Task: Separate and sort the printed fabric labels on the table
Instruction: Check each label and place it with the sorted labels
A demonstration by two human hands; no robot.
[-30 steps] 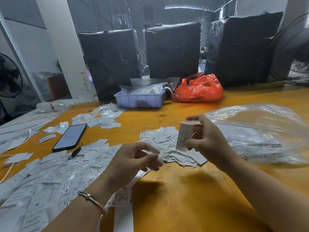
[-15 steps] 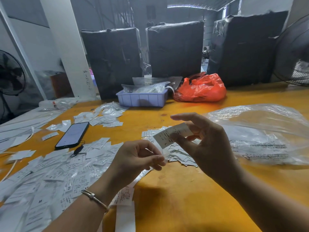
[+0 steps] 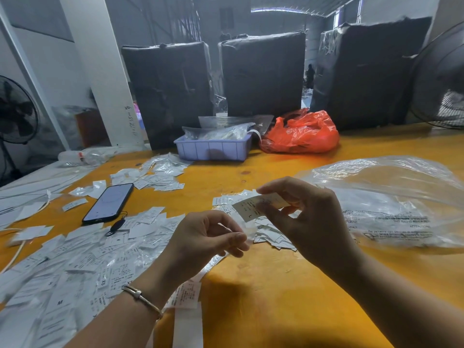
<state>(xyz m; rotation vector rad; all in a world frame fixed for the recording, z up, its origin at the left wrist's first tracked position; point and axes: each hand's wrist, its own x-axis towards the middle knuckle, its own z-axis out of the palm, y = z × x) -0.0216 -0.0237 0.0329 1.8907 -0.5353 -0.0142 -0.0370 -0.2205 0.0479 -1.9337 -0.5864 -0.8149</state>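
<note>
Item: one printed label [image 3: 259, 205], white, marked "L", held above the yellow table [image 3: 276, 285] by the right hand [image 3: 310, 217]; thumb and fingers [image 3: 270, 188] pinch its right end, the free end pointing left and slightly down. Compared with a second ago, when the label stood nearly upright in that hand, it now lies close to level, much as half a second ago. Left hand [image 3: 208, 237]: fingers curled, thumb and forefinger pinching a small clear film sleeve [image 3: 248, 228] just below the label's free end; whether sleeve and label touch cannot be told. The left hand has kept about the same place over the second; bracelet [image 3: 141, 296] on its wrist. Sorted pile [image 3: 271, 234]: small heap of labels on the table directly beyond and beneath the hands, unchanged. Loose spread of labels [image 3: 75, 259]: covers the left part of the table, sizes "M" and "XS" legible. Far group of labels [image 3: 158, 175] beyond the phone [image 3: 109, 203], which lies face up, screen dark. Large clear plastic bag [image 3: 391, 202] at the right, just beside the right hand. Lilac tray [image 3: 213, 149] and red bag [image 3: 301, 134] at the far edge, side by side, both unmoved.
</note>
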